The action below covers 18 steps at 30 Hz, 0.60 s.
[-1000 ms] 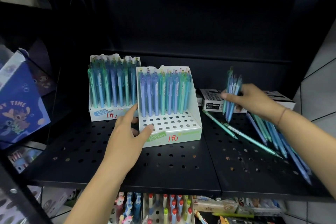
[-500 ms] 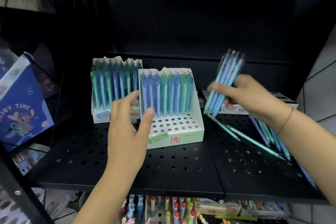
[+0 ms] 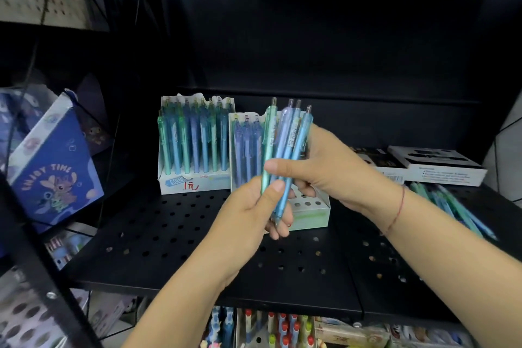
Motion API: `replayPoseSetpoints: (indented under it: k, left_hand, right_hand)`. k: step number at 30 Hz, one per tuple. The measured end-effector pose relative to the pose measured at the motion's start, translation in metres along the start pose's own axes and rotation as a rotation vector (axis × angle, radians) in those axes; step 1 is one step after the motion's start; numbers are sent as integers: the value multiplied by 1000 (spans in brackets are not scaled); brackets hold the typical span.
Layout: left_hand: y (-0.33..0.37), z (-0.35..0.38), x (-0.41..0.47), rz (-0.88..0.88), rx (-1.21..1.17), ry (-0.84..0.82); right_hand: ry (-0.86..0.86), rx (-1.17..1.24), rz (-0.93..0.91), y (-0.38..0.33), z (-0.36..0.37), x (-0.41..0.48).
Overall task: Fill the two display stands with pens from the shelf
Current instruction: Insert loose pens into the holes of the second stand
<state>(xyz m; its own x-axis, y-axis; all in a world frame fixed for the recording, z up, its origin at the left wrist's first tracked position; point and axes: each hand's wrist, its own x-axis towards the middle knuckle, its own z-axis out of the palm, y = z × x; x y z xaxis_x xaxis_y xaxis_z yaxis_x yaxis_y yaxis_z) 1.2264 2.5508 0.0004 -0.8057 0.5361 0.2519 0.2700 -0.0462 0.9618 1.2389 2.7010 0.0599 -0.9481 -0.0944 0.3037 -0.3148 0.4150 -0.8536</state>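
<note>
several pens pinched between fingers

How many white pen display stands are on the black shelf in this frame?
2. The left stand sits further back, packed with pens; the right stand is nearer, partly hidden behind the left hand and right hand, which hold a pen bundle.

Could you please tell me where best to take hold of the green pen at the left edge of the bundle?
Probably its lower barrel, pinched from the left: the green pen stands upright, outermost in the bundle; the right hand wraps the middle, and the left hand sits at that end.
</note>
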Motion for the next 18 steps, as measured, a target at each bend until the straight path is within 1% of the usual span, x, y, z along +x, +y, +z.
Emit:
replayPoseSetpoints:
  k: [3, 7, 9, 11, 13, 15, 18]
  left_hand:
    - [-2, 1, 0, 17, -11, 72]
    - [-4, 0, 2, 55, -6, 153]
    - [-6, -4, 1, 95, 7, 233]
    - [-7, -11, 1, 118, 12, 335]
    - [-11, -19, 1, 127, 41, 410]
    - [-16, -25, 0, 119, 82, 446]
    - [-23, -29, -3, 86, 99, 456]
  right_hand:
    - [79, 131, -32, 2, -3, 5]
    - [142, 172, -118, 3, -6, 12]
    - [262, 177, -177, -1, -14, 16]
    - [448, 83, -241, -1, -27, 21]
    - [591, -104, -281, 5, -37, 26]
    - [634, -261, -276, 19, -38, 30]
    - [594, -421, -237, 38, -34, 30]
